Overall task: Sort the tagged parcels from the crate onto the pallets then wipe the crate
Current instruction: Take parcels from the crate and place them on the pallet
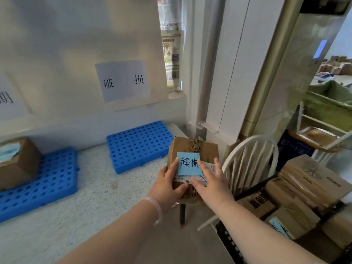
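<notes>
A brown cardboard parcel (202, 149) with a blue handwritten tag (189, 163) is held up in the middle of the view. My left hand (167, 184) grips its near left corner, thumb across the front below the tag. Fingers straight, my right hand (212, 182) lies flat on the parcel's top at the right, over a white label. One blue perforated pallet (139, 145) lies bare on the floor below a wall sign. Another blue pallet (38, 183) at the left carries a brown box (17, 164). At the lower right a dark crate (228, 242) holds several more parcels (308, 185).
A white spindle-back chair (251, 164) stands just right of the held parcel, in front of the crate. White wall panels with paper signs (122, 80) rise behind the pallets. A green-lined cart (327, 105) stands at the far right. The floor between the pallets is pale speckled stone.
</notes>
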